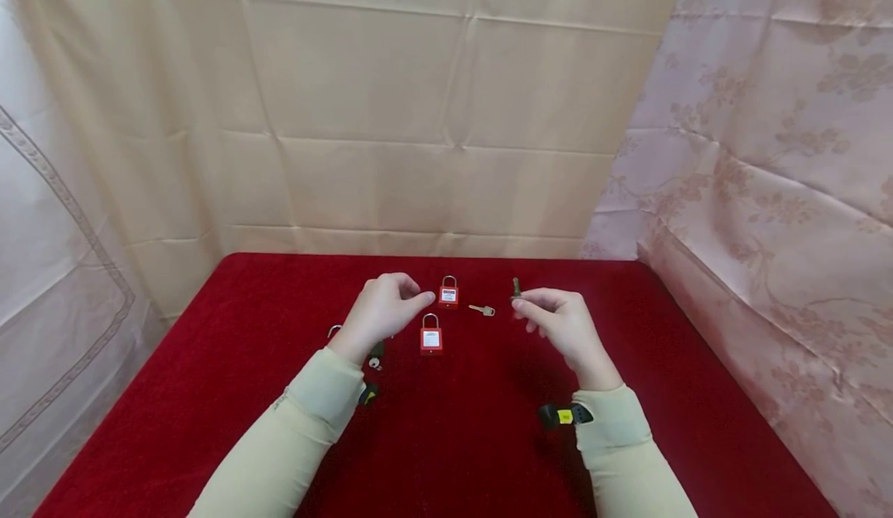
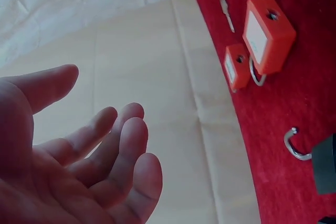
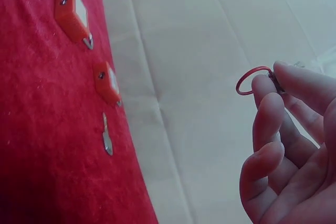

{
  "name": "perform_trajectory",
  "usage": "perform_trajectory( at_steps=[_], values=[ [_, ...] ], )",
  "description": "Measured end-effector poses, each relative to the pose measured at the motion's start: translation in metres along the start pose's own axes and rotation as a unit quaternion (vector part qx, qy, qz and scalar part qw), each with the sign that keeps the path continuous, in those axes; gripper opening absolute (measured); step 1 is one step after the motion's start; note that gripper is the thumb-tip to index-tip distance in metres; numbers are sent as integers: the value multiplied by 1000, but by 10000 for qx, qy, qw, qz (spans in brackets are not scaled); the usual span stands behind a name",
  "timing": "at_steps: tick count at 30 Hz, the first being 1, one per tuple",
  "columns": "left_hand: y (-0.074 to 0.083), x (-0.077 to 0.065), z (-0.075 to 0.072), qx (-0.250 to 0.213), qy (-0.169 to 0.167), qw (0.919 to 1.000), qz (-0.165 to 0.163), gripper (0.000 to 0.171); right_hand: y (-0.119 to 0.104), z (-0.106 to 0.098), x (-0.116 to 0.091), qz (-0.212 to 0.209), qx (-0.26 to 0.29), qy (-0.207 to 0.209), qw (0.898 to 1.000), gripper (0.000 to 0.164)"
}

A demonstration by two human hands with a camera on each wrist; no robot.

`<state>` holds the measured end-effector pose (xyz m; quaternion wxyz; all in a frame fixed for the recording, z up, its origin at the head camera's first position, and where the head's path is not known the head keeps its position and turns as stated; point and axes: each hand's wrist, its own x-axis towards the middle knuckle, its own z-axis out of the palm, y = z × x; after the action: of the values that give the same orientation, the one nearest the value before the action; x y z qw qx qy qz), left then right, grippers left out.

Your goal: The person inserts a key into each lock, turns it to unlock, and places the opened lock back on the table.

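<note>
My right hand [image 1: 561,324] pinches a small key [image 1: 516,287] between thumb and forefinger, raised over the right part of the table. A red ring [image 3: 252,72] hangs from that key in the right wrist view. My left hand [image 1: 387,309] holds nothing; its fingers are loosely bent and apart in the left wrist view. Just right of it stand two red padlocks with white labels, the nearer padlock [image 1: 431,341] and the farther padlock [image 1: 449,295], both with shackles closed. Between the hands lies a loose key [image 1: 483,311].
Partly hidden beneath my left wrist are a dark padlock [image 2: 324,163], its shackle swung out, and a small silver key [image 1: 374,364]. A red cloth covers the table [image 1: 453,440]. Beige curtain [image 1: 418,115] hangs behind, flowered curtain [image 1: 788,192] at right.
</note>
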<state>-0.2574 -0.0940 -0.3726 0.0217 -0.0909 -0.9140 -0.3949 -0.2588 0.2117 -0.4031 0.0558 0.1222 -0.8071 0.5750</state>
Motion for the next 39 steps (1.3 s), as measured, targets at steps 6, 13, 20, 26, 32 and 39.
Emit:
perform_trajectory(
  at_steps=[6, 13, 20, 26, 32, 39],
  values=[
    [-6, 8, 8, 416, -246, 9987, -137, 34, 10, -4, 2, 138, 24, 48, 9999, 21],
    [-12, 14, 20, 745, -690, 9941, -387, 35, 16, -6, 3, 434, 59, 123, 9990, 23],
    [-18, 18, 35, 983, -1033, 9882, -556, 30, 20, -5, 3, 664, 59, 168, 9976, 27],
    [-22, 21, 43, 1092, -1105, 9851, -736, 42, 24, -4, 4, 678, 19, 170, 9976, 27],
    [-23, 22, 50, 1225, -1156, 9825, -800, 36, 25, -3, 4, 727, 10, 184, 9972, 26],
    [-27, 22, 56, 1451, -1178, 9790, -818, 32, 24, -1, 2, 798, 57, 115, 9967, 29]
  ],
)
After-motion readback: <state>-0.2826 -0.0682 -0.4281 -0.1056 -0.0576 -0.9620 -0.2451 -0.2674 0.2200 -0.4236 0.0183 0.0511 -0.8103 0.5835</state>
